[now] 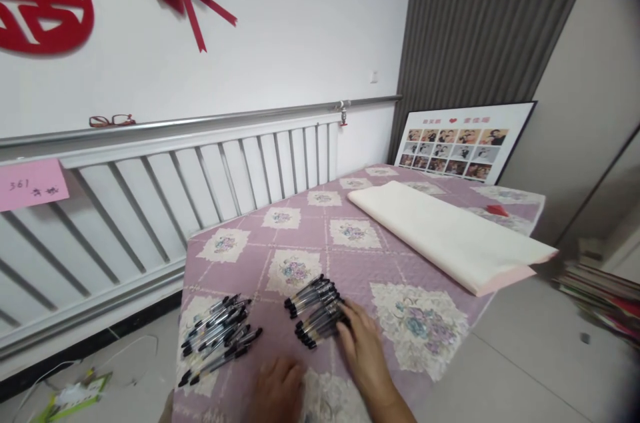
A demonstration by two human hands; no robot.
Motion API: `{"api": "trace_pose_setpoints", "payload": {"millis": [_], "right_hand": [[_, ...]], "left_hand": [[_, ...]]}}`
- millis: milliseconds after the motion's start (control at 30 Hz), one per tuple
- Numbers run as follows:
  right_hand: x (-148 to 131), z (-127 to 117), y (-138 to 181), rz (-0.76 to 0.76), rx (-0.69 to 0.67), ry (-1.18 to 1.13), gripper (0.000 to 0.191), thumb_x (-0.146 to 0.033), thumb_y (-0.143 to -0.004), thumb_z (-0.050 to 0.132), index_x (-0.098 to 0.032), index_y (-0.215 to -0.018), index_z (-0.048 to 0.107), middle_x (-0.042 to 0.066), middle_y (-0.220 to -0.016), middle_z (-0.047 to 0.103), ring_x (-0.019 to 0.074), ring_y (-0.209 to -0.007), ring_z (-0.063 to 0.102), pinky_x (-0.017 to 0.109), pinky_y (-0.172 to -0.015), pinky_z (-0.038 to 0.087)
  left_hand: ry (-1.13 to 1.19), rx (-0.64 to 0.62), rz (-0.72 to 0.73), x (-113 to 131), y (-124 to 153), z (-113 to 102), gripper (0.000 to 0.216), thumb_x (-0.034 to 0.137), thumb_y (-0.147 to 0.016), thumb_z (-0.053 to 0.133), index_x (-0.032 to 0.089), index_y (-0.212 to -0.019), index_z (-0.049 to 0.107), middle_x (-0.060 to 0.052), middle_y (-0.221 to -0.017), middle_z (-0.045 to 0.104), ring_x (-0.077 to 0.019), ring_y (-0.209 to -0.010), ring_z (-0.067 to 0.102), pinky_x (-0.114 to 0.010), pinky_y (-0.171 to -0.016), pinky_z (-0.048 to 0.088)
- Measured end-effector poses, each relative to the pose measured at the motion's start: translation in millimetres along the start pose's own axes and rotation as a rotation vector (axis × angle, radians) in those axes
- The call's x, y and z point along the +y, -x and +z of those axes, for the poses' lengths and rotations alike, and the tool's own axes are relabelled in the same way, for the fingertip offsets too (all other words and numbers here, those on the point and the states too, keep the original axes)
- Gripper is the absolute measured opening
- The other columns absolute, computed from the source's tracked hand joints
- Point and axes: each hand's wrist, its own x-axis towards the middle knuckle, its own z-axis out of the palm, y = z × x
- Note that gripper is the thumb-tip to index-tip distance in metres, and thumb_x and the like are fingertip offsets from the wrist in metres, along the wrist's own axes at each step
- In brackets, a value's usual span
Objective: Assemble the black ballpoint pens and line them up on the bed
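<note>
Two groups of clear-barrelled pens with black caps lie on a purple floral tablecloth. The left pile of pens [217,336] is loose, its pens crossing at slightly different angles. In the right pile of pens [315,309] they lie closer together and roughly side by side. My right hand [365,346] rests at the right ends of that pile, its fingers stretched out and touching the pens, partly covering them. Low over the near edge of the cloth is my left hand [280,386], between the two piles and smeared by motion; its fingers cannot be made out clearly.
The tablecloth [310,249] covers an angled table against a white radiator [240,176]. A folded cream sheet [440,229] lies to the right, near a small red paper [497,210]. Behind leans a photo board [460,143]. Glasses [113,121] rest on the pipe.
</note>
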Motion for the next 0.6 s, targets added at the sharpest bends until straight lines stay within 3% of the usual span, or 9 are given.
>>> {"api": "trace_pose_setpoints", "payload": {"millis": [100,200,333,600], "right_hand": [[19.9,-10.3,-6.3,0.085,0.115,-0.098,0.033,-0.039,-0.089,0.043,-0.021,-0.108,0.064,0.012,-0.115,0.064,0.0259,-0.110,0.056,0.047,-0.098,0.041],[28.2,-19.6,-10.1,0.157,0.130,-0.150,0.033,-0.041,-0.088,0.044,-0.019,-0.104,0.063,0.012,-0.109,0.065,0.0251,-0.106,0.058,0.046,-0.097,0.044],[24.5,-25.8,-10.7,0.146,0.115,-0.183,0.030,-0.039,-0.088,0.046,-0.020,-0.103,0.063,0.012,-0.110,0.064,0.0244,-0.106,0.057,0.046,-0.098,0.043],[14.3,-30.3,-10.2,0.149,0.105,-0.239,0.029,-0.039,-0.087,0.047,-0.020,-0.100,0.064,0.011,-0.105,0.065,0.0240,-0.101,0.059,0.042,-0.093,0.046]], "left_hand": [[0.035,0.027,-0.008,44.3,-29.7,-2.1,0.033,0.016,-0.088,0.046,0.031,-0.115,0.056,-0.001,-0.116,0.060,-0.0192,-0.107,0.052,-0.033,-0.095,0.037],[0.042,0.007,-0.071,66.5,-52.0,-3.9,0.027,0.020,-0.088,0.049,0.030,-0.112,0.057,0.001,-0.115,0.058,-0.0197,-0.110,0.048,-0.033,-0.097,0.033],[0.006,-0.021,-0.164,70.4,-62.9,-0.7,0.025,0.023,-0.088,0.051,0.029,-0.111,0.058,-0.001,-0.108,0.059,-0.0218,-0.108,0.048,-0.036,-0.095,0.033],[0.123,-0.052,-0.184,65.3,-55.5,-3.9,0.019,0.018,-0.087,0.045,0.024,-0.094,0.062,-0.003,-0.104,0.060,-0.0198,-0.103,0.051,-0.033,-0.094,0.035]]}}
